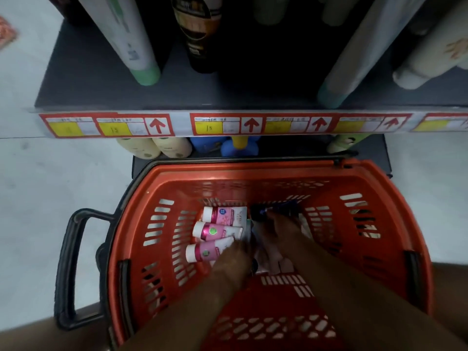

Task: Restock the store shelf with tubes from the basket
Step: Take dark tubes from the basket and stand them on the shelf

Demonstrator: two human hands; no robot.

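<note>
An orange plastic basket (162,188) stands on the floor below the shelf. Three pink tubes with white caps (222,216) lie side by side at its bottom left. Both my hands reach down into it. My left hand (234,259) rests on the flat end of the nearest pink tube (205,252); blur hides whether the fingers close on it. My right hand (276,225) touches a dark blue tube (278,209) at the bottom centre; its grip is also unclear. More pale packages lie hidden under my hands.
The dark shelf (101,82) above carries tall tubes standing on their caps, green-capped ones (141,69) left and right, a black bottle (200,34) between them, with a gap in the middle. A strip of red and yellow price labels (228,125) runs along its edge. The basket's black handle (68,262) sticks out left.
</note>
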